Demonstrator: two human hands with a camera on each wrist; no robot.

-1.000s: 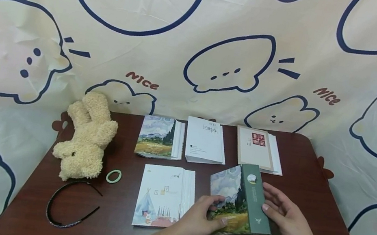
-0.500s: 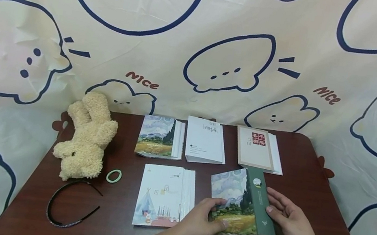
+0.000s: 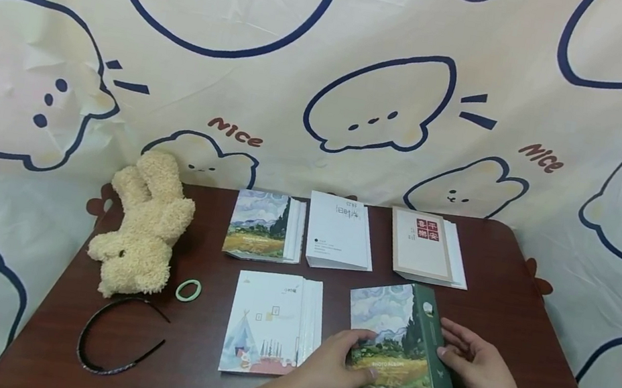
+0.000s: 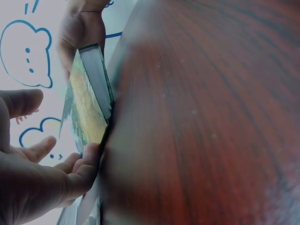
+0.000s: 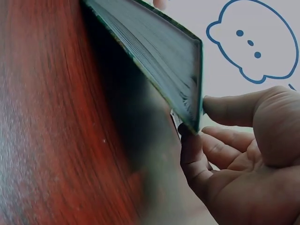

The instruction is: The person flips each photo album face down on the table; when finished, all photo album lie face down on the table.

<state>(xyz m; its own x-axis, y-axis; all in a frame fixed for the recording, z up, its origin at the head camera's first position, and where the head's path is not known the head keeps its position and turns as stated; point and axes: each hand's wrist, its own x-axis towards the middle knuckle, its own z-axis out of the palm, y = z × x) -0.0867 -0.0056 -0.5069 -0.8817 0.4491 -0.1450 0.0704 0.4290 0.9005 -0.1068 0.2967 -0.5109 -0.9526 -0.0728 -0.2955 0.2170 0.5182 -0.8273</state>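
A photo album [image 3: 386, 335] with a painted landscape cover and green spine is tilted over the table, spine side raised. My right hand [image 3: 480, 373] pinches the spine; in the right wrist view, the thumb [image 5: 229, 110] is on the spine and a fingertip is beneath its lower edge. On the other side is my left hand [image 3: 329, 366]. In the left wrist view its lower fingers [image 4: 84, 173] touch the album's edge near the tabletop, while the thumb [image 4: 23, 102] stands apart from the cover. The album's underside is mostly hidden in the head view.
A white album with a tent drawing [image 3: 265, 326] lies left of the hands. Behind are another landscape album [image 3: 259, 223], a white album [image 3: 337, 235] and a beige one [image 3: 421, 245]. At left lie a plush toy [image 3: 142, 235], a green ring [image 3: 181, 289] and a black headband [image 3: 84, 334].
The album's spine side has come down toward the table, so its cover faces up more and the spine looks narrower. The right hand has moved slightly down and right with it.
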